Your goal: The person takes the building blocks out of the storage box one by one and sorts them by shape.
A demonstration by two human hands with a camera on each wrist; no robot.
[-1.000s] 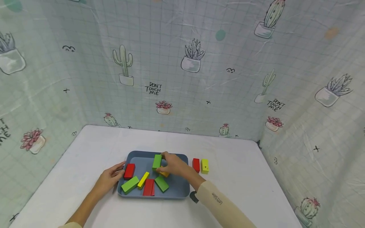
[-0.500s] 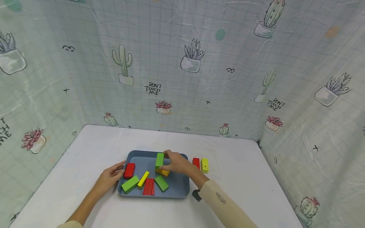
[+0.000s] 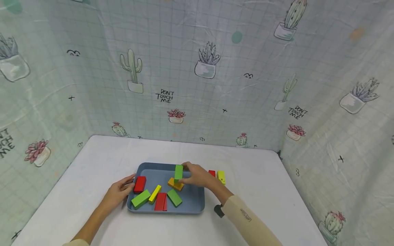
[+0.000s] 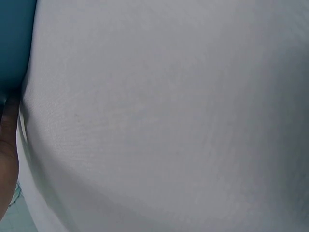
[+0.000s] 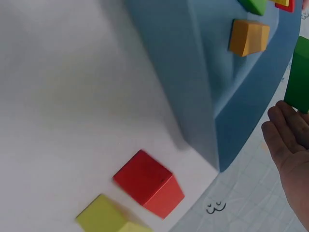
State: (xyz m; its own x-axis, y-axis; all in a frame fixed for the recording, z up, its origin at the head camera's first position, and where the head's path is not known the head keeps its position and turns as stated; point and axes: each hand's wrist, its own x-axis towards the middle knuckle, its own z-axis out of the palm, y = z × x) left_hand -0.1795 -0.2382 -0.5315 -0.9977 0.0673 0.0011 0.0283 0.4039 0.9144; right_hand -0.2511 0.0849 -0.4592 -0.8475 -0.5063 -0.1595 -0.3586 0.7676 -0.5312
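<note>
"Grip?"

"My right fingers (image 5: 280, 145) pinch the green block (image 3: 179, 173), held above the tray (image 3: 193, 201), I judge, to clear the blocks (image 3: 174, 198) inside. My left fingers (image 3: 127, 179), extended, touch the tray's left edge, probably steadying it."

"Orientation?"

"Long axis roughly fore-and-aft, far end toward the patterned backdrop (image 3: 184, 130). Exact tilt: cannot tell."

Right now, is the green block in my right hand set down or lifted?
Lifted: in the right wrist view, the green block is clear of the tray, patterned curtain showing between.
</note>
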